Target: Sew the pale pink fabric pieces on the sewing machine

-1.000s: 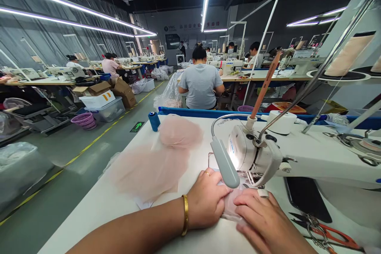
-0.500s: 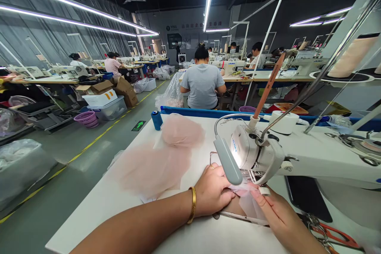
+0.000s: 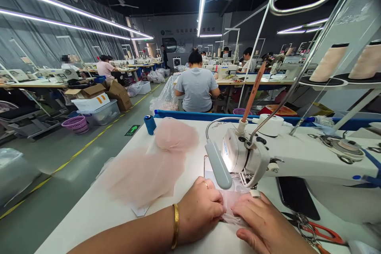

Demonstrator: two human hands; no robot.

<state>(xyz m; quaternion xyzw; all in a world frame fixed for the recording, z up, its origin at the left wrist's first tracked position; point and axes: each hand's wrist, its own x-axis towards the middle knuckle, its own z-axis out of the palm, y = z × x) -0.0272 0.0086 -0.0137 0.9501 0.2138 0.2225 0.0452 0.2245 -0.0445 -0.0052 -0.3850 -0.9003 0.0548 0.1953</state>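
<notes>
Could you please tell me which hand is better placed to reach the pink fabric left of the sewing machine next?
Probably the left hand: it is nearer that pink fabric, while the right hand lies farther off. Both touch the sheer cloth.

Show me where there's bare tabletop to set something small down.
Bare tabletop lies between its left edge, the left forearm and the spread pink fabric; a strip runs between that fabric and the grey lamp. Crowded: at the sewing machine, and right of the right hand, with phone and orange-handled scissors.
</notes>
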